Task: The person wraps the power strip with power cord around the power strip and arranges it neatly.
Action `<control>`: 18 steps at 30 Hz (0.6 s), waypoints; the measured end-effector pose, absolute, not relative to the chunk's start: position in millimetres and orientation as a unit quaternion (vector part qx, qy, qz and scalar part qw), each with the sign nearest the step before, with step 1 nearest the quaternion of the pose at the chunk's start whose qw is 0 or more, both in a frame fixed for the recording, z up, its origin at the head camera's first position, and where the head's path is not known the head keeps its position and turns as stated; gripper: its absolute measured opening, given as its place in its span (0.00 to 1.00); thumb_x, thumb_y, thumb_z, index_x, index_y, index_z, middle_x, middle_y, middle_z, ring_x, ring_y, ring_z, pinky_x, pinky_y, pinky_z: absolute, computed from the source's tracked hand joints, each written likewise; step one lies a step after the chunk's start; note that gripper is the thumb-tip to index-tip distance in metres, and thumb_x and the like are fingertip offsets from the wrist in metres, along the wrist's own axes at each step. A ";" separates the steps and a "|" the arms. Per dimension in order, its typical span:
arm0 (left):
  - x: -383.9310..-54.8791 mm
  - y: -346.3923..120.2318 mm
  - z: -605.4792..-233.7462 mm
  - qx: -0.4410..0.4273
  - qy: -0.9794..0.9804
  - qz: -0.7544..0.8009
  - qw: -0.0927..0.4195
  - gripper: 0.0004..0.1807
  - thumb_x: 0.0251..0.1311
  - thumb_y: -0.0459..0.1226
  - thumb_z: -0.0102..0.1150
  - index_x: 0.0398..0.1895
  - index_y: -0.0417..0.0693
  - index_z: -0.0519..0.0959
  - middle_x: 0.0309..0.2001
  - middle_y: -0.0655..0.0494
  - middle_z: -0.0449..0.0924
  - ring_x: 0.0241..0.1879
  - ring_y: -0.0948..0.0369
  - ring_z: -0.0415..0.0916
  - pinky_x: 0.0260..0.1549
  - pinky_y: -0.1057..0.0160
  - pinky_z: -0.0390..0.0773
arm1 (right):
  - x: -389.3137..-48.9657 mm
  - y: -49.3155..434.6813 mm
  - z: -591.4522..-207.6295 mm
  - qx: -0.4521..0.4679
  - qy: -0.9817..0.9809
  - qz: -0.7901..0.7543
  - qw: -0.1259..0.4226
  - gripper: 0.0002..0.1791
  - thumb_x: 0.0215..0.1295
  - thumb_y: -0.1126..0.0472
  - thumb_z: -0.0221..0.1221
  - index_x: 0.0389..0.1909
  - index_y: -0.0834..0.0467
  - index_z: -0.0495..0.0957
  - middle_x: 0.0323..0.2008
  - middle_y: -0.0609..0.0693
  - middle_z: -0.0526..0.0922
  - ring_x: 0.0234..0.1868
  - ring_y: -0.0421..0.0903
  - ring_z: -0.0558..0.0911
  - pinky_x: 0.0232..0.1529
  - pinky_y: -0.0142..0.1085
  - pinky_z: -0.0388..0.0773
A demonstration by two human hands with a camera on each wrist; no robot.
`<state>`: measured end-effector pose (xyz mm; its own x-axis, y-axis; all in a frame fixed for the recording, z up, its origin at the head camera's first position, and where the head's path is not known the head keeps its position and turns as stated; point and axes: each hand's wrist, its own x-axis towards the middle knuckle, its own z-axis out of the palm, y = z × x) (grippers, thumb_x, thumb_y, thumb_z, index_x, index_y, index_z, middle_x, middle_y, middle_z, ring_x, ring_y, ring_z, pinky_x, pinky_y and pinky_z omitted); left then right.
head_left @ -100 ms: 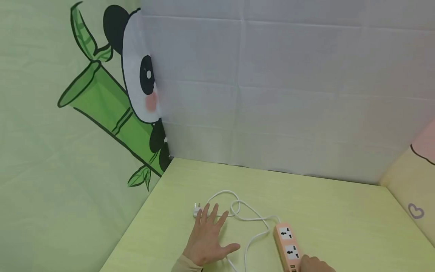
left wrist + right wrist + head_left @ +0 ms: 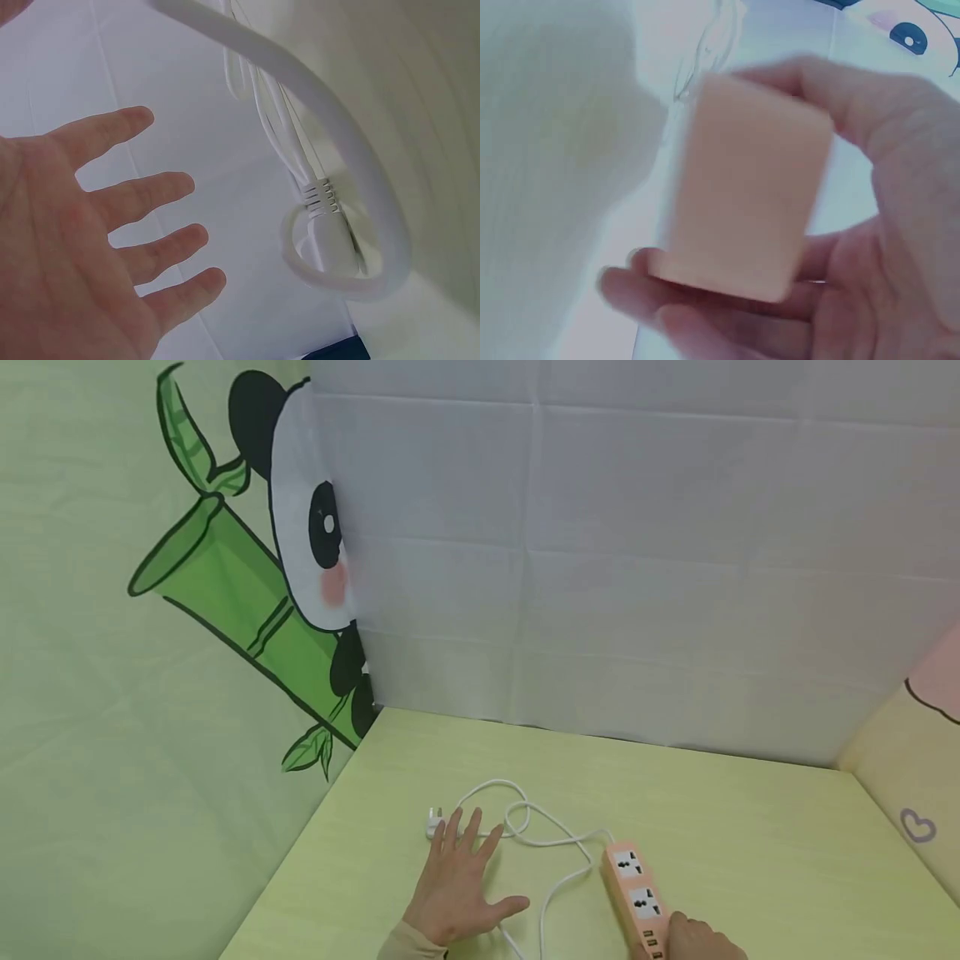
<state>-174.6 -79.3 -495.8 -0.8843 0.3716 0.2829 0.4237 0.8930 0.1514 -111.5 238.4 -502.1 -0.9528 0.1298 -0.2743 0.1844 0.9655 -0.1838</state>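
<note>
My right hand (image 2: 699, 938) grips the near end of a peach-coloured power strip (image 2: 618, 888) with white sockets and USB ports. In the right wrist view the strip's plain end (image 2: 750, 187) fills the middle, with thumb and fingers around its sides. My left hand (image 2: 453, 887) holds nothing, its fingers straight and spread, palm towards the table. A white cord (image 2: 557, 842) loops from the strip across to a white plug (image 2: 432, 827) just past the left fingertips. In the left wrist view the plug (image 2: 330, 238) lies beyond the fingers, and a curve of cord passes close to the camera.
A pale yellow-green table (image 2: 765, 852) lies under everything. Behind it hangs a creased white cloth (image 2: 637, 568). A green cloth with a panda and bamboo print (image 2: 247, 602) stands at the left, and a cream and pink panel (image 2: 900, 760) at the right.
The power strip and my right hand have shifted slightly away from me, and more of the USB ports shows. The cord's near loop has moved a little with it. My left hand stays where it was.
</note>
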 end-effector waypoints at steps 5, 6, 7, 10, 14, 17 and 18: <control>-175.5 -78.7 -494.4 -0.202 -0.966 -0.109 0.121 0.52 0.50 0.78 0.52 0.71 0.56 0.72 0.74 0.41 0.65 0.75 0.38 0.57 0.71 0.37 0.60 | -112.7 242.9 -491.8 0.084 0.986 -0.133 0.049 0.32 0.60 0.35 0.64 0.29 0.62 0.67 0.17 0.48 0.68 0.18 0.44 0.70 0.20 0.33 0.61; -175.5 -78.7 -494.1 -0.200 -0.966 -0.110 0.121 0.52 0.50 0.78 0.52 0.71 0.56 0.72 0.74 0.41 0.65 0.75 0.38 0.57 0.71 0.37 0.60 | -113.1 243.8 -489.9 0.082 0.986 -0.137 0.037 0.33 0.60 0.36 0.64 0.31 0.64 0.68 0.17 0.48 0.68 0.17 0.44 0.70 0.20 0.33 0.60; -175.5 -78.8 -493.9 -0.199 -0.966 -0.110 0.121 0.52 0.50 0.78 0.52 0.71 0.56 0.72 0.74 0.41 0.65 0.75 0.38 0.57 0.71 0.37 0.60 | -113.4 244.6 -487.9 0.081 0.986 -0.142 0.027 0.33 0.60 0.36 0.65 0.34 0.66 0.70 0.17 0.48 0.67 0.17 0.43 0.69 0.20 0.33 0.60; -175.9 -79.2 -493.1 -0.195 -0.967 -0.112 0.120 0.52 0.50 0.78 0.52 0.71 0.55 0.72 0.74 0.41 0.65 0.75 0.38 0.57 0.71 0.36 0.59 | -113.8 246.3 -481.3 0.076 0.985 -0.157 0.003 0.37 0.61 0.37 0.65 0.44 0.71 0.71 0.18 0.47 0.67 0.17 0.43 0.68 0.20 0.34 0.61; -177.7 -79.6 -491.5 -0.193 -0.967 -0.111 0.125 0.52 0.51 0.77 0.52 0.71 0.55 0.72 0.74 0.41 0.65 0.75 0.38 0.57 0.72 0.36 0.57 | -112.8 248.5 -469.9 0.058 0.981 -0.178 -0.044 0.39 0.62 0.40 0.66 0.52 0.72 0.71 0.18 0.46 0.67 0.18 0.41 0.67 0.20 0.33 0.62; -179.8 -80.1 -489.7 -0.194 -0.965 -0.109 0.138 0.52 0.51 0.77 0.53 0.71 0.55 0.72 0.74 0.41 0.65 0.75 0.38 0.57 0.72 0.36 0.56 | -112.3 250.4 -459.4 0.040 0.975 -0.200 -0.091 0.36 0.61 0.42 0.68 0.52 0.69 0.73 0.18 0.45 0.68 0.17 0.39 0.66 0.20 0.32 0.62; -180.5 -80.3 -489.0 -0.195 -0.964 -0.108 0.144 0.52 0.51 0.77 0.53 0.71 0.55 0.72 0.74 0.41 0.65 0.75 0.38 0.57 0.72 0.36 0.57 | -112.2 250.8 -455.2 0.035 0.972 -0.209 -0.105 0.34 0.61 0.42 0.69 0.52 0.68 0.74 0.18 0.44 0.68 0.17 0.38 0.66 0.20 0.31 0.62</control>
